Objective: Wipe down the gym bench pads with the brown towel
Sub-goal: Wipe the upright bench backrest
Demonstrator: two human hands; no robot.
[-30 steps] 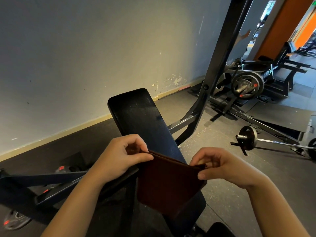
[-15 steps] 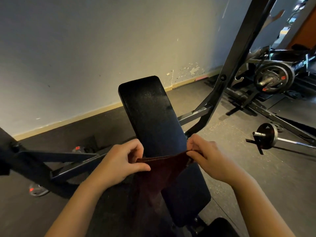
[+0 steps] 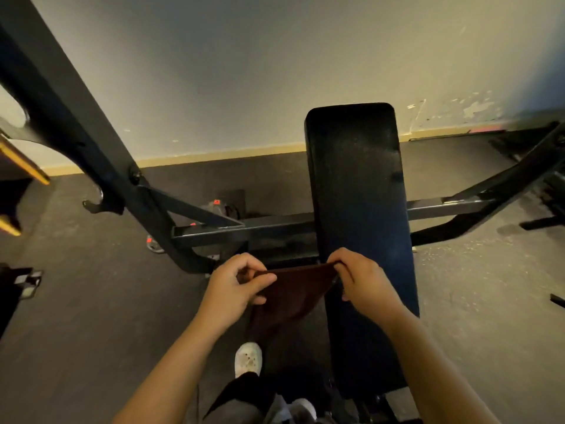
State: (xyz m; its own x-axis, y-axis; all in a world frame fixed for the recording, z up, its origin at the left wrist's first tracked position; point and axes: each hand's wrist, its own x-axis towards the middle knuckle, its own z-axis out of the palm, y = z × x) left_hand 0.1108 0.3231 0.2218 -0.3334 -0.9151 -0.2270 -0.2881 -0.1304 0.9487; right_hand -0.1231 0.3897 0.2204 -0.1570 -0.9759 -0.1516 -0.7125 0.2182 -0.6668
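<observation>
A long black bench pad (image 3: 357, 191) runs away from me toward the wall. I hold the brown towel (image 3: 290, 295) by its top edge in the air, just left of the pad's near half. My left hand (image 3: 235, 286) pinches its left corner. My right hand (image 3: 363, 280) pinches its right corner, over the pad's left edge. The towel sags between my hands and hangs down in a point toward my white shoe (image 3: 248, 359).
A black steel rack upright (image 3: 76, 123) slants across the left, and a crossbar (image 3: 244, 231) passes under the pad. A bar hook (image 3: 101, 206) sticks out of the upright. A grey wall (image 3: 275, 56) stands behind. Dark rubber floor lies on both sides.
The view has swung left and down, so the pad now points straight ahead. Both hands have kept hold of the towel, which has shifted left of the pad. My shoe has come into view.
</observation>
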